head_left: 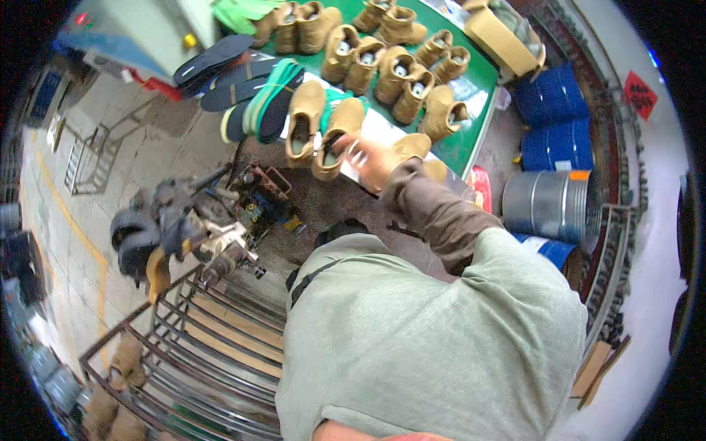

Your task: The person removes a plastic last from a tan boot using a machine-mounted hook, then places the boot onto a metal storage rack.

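My right hand (369, 159) reaches over the near edge of the green table (460, 151), its fingers at the opening of a tan boot (344, 121). Motion smears the fingers, so their grip cannot be made out. A second tan boot (306, 103) lies just left of that one, toe pointing away from me. Right of my hand, partly behind my wrist, is another tan boot (413, 145). Insoles with green edges (273, 103) are stacked to the left, beside dark insoles (213, 66). My left hand does not show.
Several tan boots (364, 62) stand in pairs farther back. A cardboard box (501, 40) sits at the far right corner. Blue drums (555, 103) and a metal drum (548, 206) stand to the right. At left are a machine (257, 195) and a metal rack (198, 331).
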Available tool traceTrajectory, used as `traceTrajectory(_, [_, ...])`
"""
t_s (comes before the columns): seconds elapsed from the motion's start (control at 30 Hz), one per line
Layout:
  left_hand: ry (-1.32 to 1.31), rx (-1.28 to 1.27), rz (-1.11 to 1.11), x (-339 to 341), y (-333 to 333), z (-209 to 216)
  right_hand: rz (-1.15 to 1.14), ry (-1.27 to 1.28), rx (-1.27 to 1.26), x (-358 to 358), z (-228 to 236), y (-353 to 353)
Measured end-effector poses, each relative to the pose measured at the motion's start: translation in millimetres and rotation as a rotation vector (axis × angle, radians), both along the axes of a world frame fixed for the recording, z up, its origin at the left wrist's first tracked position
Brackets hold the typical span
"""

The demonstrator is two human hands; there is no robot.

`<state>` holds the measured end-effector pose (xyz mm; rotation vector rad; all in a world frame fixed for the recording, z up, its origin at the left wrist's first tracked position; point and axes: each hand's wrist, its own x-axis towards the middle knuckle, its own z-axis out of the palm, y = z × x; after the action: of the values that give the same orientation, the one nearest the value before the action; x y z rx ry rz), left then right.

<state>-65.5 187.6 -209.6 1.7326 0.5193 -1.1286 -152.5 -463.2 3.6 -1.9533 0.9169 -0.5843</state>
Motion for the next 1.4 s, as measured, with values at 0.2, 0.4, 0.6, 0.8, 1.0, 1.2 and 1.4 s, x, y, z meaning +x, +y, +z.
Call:
traceTrajectory(0.2, [-0.043,0.019,-0.162,39.1,-82.4,29.6,-0.669,0.448,-0.385,-220.6,-77.9,-138.2])
traceTrajectory(0.4, [-0.216,0.057,-0.431,44.3,-205.3,87.6,-0.123,0.708,-0.318,-308.6,-146.4,-228.2])
traceTrajectory(0.6, [-0.435,-0.006,-0.694,55.2,-271.1,90.6,-0.173,0.018,-0.483,-243.4,-34.8,-257.4])
traceTrajectory(0.8, [-0.452,-0.617,-0.763,79.3,-433.8,168.5,0.175,-0.054,-0.278,-154.2,122.8,-134.3])
traceTrajectory(1.0, [-0.681,-1.047,-0.779,86.3,-486.5,251.1,0.432,-0.349,0.095,-46.4,210.1,-4.9])
traceTrajectory(1.2, [-0.192,-0.878,-0.330,72.9,-303.9,242.2,0.704,-0.412,0.200,81.0,158.3,67.7])
traceTrajectory(1.4, [-0.524,-1.019,0.096,-8.4,-224.4,245.3,0.691,-0.178,1.280,175.3,77.2,151.9])
